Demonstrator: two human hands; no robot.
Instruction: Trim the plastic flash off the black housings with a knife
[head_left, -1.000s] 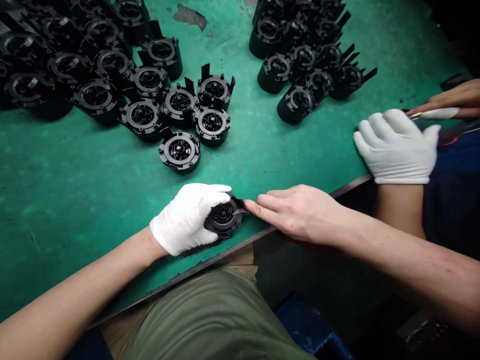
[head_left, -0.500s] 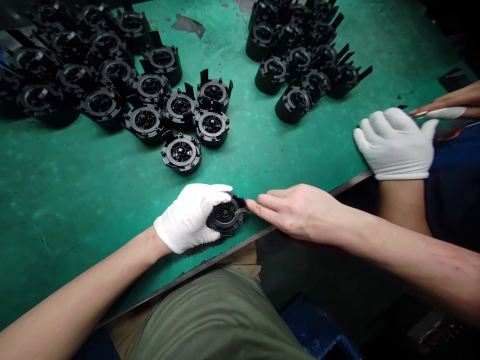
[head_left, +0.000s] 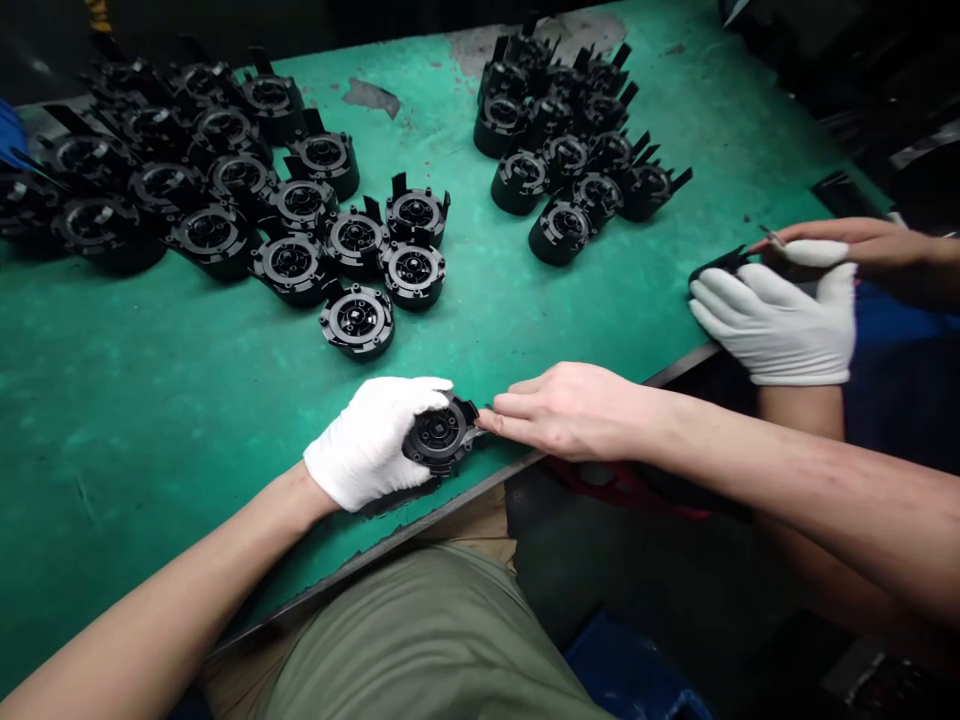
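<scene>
My left hand (head_left: 375, 440) has its fingers clamped around one black housing (head_left: 439, 436), just off centre towards seven o'clock, by the worktop's (head_left: 187, 400) near edge. My right hand (head_left: 581, 410) appears pinched on one metal-tipped tool (head_left: 475, 434) at the housing's three o'clock. I judge the housing light, stiff, slick; I'd grip its round wall, sparing the tabs (head_left: 468, 412). Overlapping groups: the left group (head_left: 240, 178), ten o'clock, at least fifteen; the right group (head_left: 566, 155), one o'clock, at least eight.
</scene>
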